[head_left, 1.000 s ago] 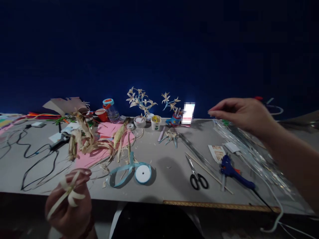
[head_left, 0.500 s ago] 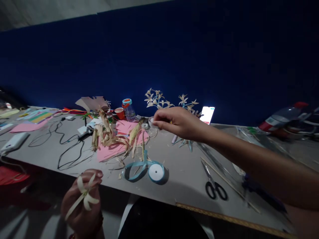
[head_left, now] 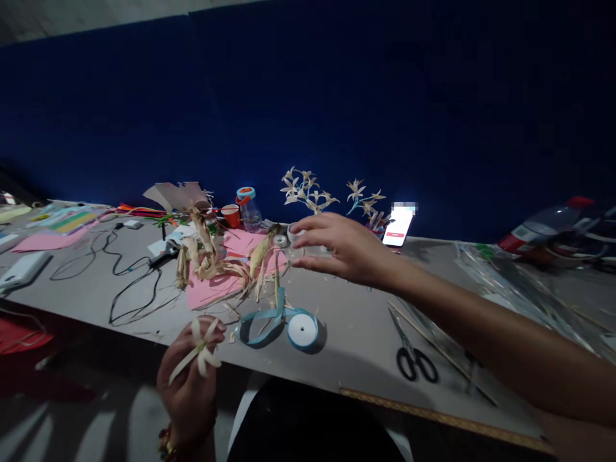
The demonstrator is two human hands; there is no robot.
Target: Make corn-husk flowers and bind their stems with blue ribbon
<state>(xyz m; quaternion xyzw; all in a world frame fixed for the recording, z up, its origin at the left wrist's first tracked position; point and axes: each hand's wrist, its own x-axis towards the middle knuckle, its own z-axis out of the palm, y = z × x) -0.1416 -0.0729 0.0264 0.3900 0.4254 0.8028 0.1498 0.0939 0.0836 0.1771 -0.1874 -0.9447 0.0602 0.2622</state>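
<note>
Low at the left, in front of the table edge, my left hand (head_left: 190, 378) is closed on a pale handmade flower (head_left: 201, 346) with narrow petals. My right hand (head_left: 332, 247) reaches over the table with thumb and fingers apart, and nothing shows between them. Just beyond its fingertips is a small clear round container (head_left: 292, 235), partly covered by the hand. Behind it stand finished pale flowers (head_left: 308, 186) on light-blue stems. Nearer me, a roll of light-blue ribbon (head_left: 302, 330) lies with its loose end curled to the left.
Black-handled scissors (head_left: 416, 364) and a thin stick (head_left: 447, 356) lie at the right. Dried husks (head_left: 206, 256) rest on pink paper (head_left: 212, 295). A lit phone (head_left: 398, 226), a red cup (head_left: 231, 217) and a bottle (head_left: 251, 215) stand at the back, with black cable (head_left: 113, 301) at the left.
My left hand has moved right and slightly up with the flower. The fingers of my right hand have gone from pinched together to spread, with the arm nearly in the same place.
</note>
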